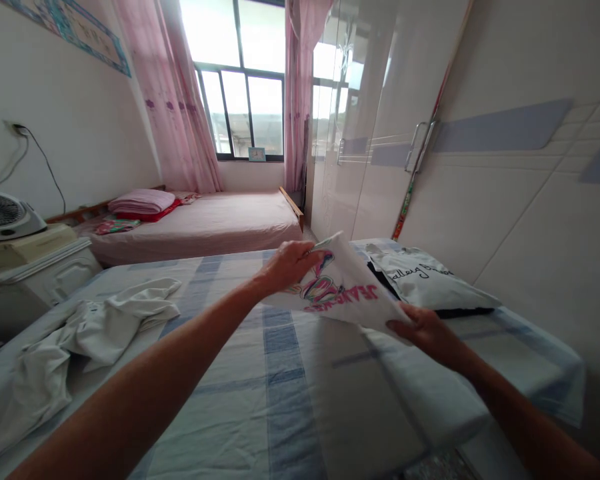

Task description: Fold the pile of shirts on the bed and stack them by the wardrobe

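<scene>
Folded white T-shirt [345, 287] with pink print held above bed [280, 400], near its far right corner. Left hand [290, 263] pinches far edge, right hand [427, 333] grips near edge. Long axis runs hand to hand. Folded stack [430, 283] lies just right, nearer right hand.

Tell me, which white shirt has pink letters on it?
The folded shirt held by the left hand and right hand. The stacked one has black writing; the crumpled one shows none.
</scene>
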Tool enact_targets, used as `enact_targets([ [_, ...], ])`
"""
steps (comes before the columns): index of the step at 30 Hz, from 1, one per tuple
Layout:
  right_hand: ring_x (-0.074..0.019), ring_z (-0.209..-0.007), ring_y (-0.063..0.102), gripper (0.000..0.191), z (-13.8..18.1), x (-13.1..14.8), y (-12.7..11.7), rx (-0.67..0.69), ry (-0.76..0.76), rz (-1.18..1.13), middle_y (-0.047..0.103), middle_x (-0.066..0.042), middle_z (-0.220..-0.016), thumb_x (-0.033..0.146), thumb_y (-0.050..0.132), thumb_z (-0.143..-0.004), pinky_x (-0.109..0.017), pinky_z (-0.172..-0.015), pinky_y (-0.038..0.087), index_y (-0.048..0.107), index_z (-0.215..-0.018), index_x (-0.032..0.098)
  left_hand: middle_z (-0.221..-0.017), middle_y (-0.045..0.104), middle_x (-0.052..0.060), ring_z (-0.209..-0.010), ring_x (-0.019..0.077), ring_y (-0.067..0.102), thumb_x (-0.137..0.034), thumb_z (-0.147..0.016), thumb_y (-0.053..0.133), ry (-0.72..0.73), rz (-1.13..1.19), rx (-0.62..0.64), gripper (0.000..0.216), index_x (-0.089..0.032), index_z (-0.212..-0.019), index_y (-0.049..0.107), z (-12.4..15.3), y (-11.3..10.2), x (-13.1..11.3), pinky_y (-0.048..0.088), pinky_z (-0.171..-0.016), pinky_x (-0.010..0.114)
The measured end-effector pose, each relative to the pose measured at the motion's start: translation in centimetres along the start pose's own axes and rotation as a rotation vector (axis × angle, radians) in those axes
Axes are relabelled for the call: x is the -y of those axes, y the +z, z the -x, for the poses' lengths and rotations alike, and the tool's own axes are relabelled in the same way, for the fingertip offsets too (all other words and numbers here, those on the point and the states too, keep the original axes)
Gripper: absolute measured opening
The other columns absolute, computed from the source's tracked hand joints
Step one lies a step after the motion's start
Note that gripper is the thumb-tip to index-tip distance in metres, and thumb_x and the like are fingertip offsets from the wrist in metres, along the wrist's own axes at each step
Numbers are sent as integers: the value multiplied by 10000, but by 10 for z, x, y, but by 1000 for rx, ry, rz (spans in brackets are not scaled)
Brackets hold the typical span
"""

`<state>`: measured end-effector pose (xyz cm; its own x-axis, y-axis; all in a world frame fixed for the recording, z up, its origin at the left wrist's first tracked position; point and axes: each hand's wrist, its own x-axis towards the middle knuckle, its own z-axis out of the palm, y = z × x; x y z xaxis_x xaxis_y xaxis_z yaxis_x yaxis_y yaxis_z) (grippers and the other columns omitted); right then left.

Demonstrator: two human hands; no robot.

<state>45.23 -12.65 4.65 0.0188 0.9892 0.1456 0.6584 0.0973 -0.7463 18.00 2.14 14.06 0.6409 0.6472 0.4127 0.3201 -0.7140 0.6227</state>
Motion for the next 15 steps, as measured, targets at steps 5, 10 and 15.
enact_targets([
  [5,-170,-606,647,440,-22,24,-37,30,175,-681,719,-48,-814,398,695,-735,-241,-522,498,639,-1111,177,-614,640,1,-499,112,551,-513,-716,674,-348,581,-20,382,-140,-775,617,9,-29,0,407,-465,215],
  [10,-195,-858,687,319,-50,12,4,121,367,-1137,730,-94,-931,325,541,-859,-294,-807,543,617,-1088,118,-665,691,42,-541,149,623,-449,-659,758,-607,858,-49,378,-128,-822,646,45,-6,54,514,-525,263],
  [15,-220,-962,674,315,-51,-10,63,89,492,-1229,726,-99,-965,379,513,-883,-354,-877,533,611,-1051,131,-606,665,44,-501,156,617,-412,-586,808,-742,852,-63,399,-109,-772,625,90,33,112,500,-490,258],
])
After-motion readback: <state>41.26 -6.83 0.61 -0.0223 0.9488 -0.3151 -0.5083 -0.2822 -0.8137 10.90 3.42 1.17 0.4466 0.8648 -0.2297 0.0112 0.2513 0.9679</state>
